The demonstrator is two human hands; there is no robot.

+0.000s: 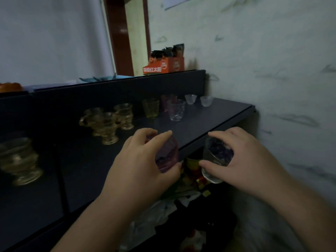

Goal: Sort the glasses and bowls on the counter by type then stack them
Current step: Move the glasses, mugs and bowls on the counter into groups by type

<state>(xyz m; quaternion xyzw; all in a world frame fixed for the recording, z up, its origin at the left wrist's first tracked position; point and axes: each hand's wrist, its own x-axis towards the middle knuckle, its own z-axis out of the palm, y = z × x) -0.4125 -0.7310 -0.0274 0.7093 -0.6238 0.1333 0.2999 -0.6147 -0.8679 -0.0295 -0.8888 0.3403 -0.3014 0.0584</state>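
My left hand (140,160) grips a purple glass (168,155) from above, at the front edge of the dark counter (209,120). My right hand (241,159) holds a clear glass (213,166) just past the counter's front edge, tilted. Farther back stand a clear glass (176,110), a pink glass (166,103), a yellow glass (151,108) and two small clear bowls (190,99) (207,101). Several amber handled cups (107,122) are grouped at mid-left, and another amber stack (20,160) sits at the far left.
A marbled wall (272,70) bounds the counter on the right. A raised dark back ledge (118,88) carries an orange box (164,64). Below the counter's front edge lies a pile of colourful packets and plastic bags (181,197).
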